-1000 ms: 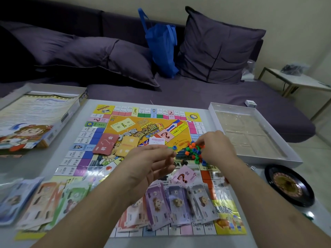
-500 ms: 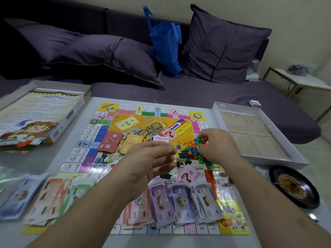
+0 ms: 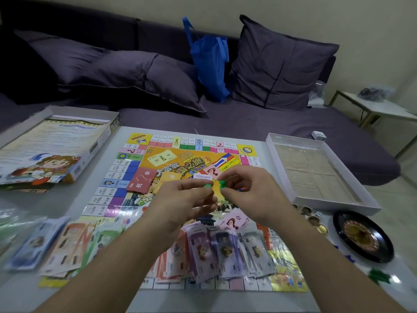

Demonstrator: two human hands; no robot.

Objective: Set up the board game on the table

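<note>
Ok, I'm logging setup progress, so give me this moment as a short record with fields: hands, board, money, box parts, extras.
hands: left hand and right hand each pinch a small green piece over the board
board: game board unfolded flat on the table
money: paper notes fanned along the board's near edge, more notes to its left
box parts: printed box lid at left, white tray at right
extras: roulette wheel near the right corner
</note>
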